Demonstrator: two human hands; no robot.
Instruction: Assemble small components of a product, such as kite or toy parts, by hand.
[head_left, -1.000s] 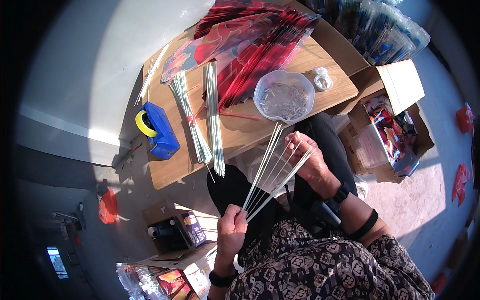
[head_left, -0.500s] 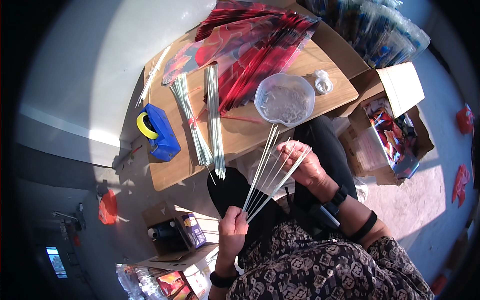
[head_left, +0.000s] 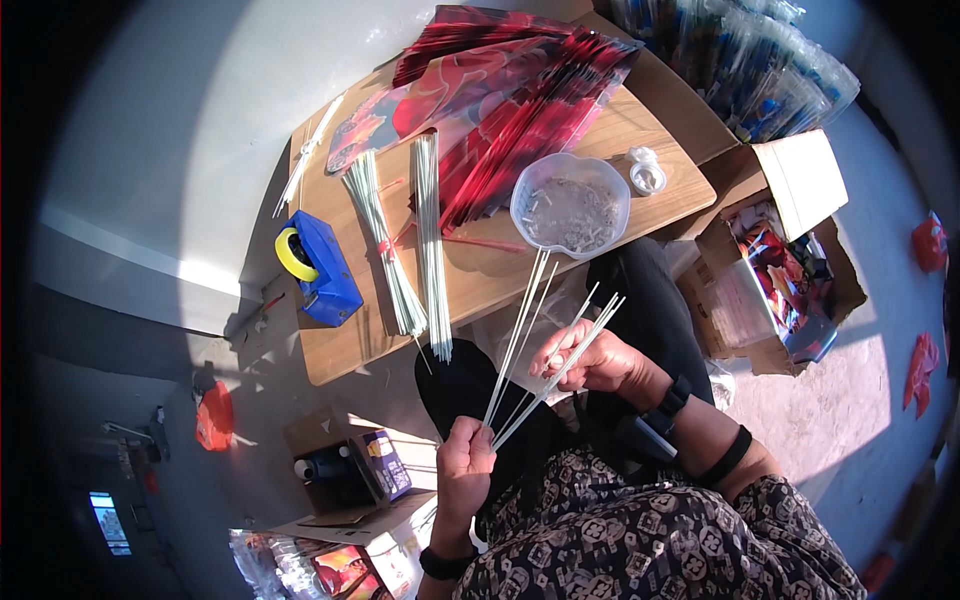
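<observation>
My left hand (head_left: 466, 458) is closed round the lower ends of several thin white sticks (head_left: 518, 325), which fan out upward in two groups. My right hand (head_left: 592, 358) has its thumb and fingers pinched at the right-hand group, partway up. Ahead, on the wooden table (head_left: 480, 280), lie two bundles of similar pale sticks: a bundle with a red tie (head_left: 388, 250) on the left, and a second bundle (head_left: 430, 250) beside it. The tops of the held sticks come close to a clear plastic bowl (head_left: 522, 225) with small pale bits inside.
A blue tape dispenser (head_left: 335, 280) with a yellow roll stands at the table's left edge. Red printed sheets (head_left: 530, 120) are piled at the back. A small white tub (head_left: 648, 180) sits beside the bowl. Right of the table is an open cardboard box (head_left: 725, 290) of colourful pieces.
My right hand has moved a little down and left along the sticks. The middle sticks have shifted, leaving a wider gap between the two groups. My left hand keeps its grip.
</observation>
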